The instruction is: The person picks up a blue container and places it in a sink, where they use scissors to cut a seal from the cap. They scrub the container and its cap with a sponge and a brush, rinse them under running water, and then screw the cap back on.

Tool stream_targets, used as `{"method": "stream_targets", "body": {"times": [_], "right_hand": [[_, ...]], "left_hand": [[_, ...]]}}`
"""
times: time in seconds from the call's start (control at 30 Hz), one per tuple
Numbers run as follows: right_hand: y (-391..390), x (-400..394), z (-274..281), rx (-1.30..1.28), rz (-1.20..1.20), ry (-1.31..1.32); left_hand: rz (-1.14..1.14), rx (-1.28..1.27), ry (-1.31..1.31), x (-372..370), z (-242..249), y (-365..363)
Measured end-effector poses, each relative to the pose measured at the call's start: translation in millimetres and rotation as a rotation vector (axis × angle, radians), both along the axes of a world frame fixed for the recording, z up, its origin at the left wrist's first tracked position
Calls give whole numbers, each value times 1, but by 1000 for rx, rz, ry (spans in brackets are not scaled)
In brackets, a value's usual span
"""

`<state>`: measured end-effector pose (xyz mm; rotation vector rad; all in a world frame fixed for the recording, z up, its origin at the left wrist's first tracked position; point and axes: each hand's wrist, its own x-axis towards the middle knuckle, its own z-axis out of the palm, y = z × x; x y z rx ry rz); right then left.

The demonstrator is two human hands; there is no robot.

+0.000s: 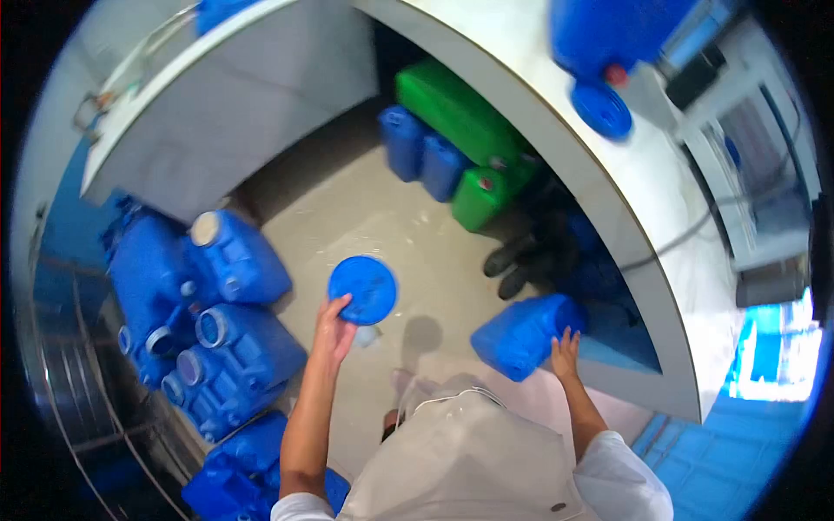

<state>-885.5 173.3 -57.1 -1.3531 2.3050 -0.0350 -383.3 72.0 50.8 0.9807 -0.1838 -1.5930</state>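
My left hand [337, 330] grips a round blue lid [365, 291] at its near edge, thumb on top and the other fingers mostly hidden beneath. The lid is held out over the floor. On the right, my right hand [565, 347] is on the end of a blue plastic drum [519, 339], its fingers curled over the rim. The drum lies tilted, that end toward the white counter. Dark boots [521, 265] stand just beyond it.
Several blue jerrycans [252, 343] crowd the left side. Green jerrycans [460, 113] and smaller blue cans [402, 143] stand under the white counter [638, 187]. A large blue container [608, 35] and a blue lid [601, 110] rest on top. Wet-looking floor [417, 234] lies between.
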Motion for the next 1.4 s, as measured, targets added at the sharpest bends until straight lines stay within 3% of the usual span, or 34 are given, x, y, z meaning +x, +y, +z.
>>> {"method": "stream_targets", "body": {"times": [0.13, 0.27, 0.33, 0.6, 0.7, 0.77, 0.83, 0.9, 0.97, 1.03, 1.17, 1.27, 1.4], "right_hand": [[-13, 64, 49, 107, 193, -184], [-38, 143, 118, 24, 376, -237], [-63, 172, 143, -90, 670, -158], [-172, 300, 154, -78, 964, -218], [-225, 368, 184, -52, 1088, -241], [-278, 420, 197, -23, 1157, -380], [-312, 486, 245, -50, 1089, -569], [-351, 551, 289, -224, 1145, -763], [-394, 611, 341, 25, 1022, -981], [-434, 660, 381, 25, 817, -1368], [-545, 746, 428, 141, 800, -1539], [-615, 801, 474, -118, 914, -1374], [-695, 862, 514, -32, 830, -1434]], "left_hand": [[40, -119, 41, 53, 60, -19], [117, -166, 194, 102, 86, -17], [178, -178, 240, 129, 93, -9], [460, -207, 145, 258, 144, 76], [517, -277, 122, 280, 176, 65], [533, -287, 153, 288, 207, 40], [530, -322, 147, 298, 221, -4], [445, -381, 147, 308, 238, -60], [459, -398, 118, 317, 258, -120], [407, -461, 126, 332, 275, -178], [391, -536, 73, 382, 303, -290], [423, -528, 15, 424, 335, -357], [417, -539, -11, 485, 356, -433]]}}
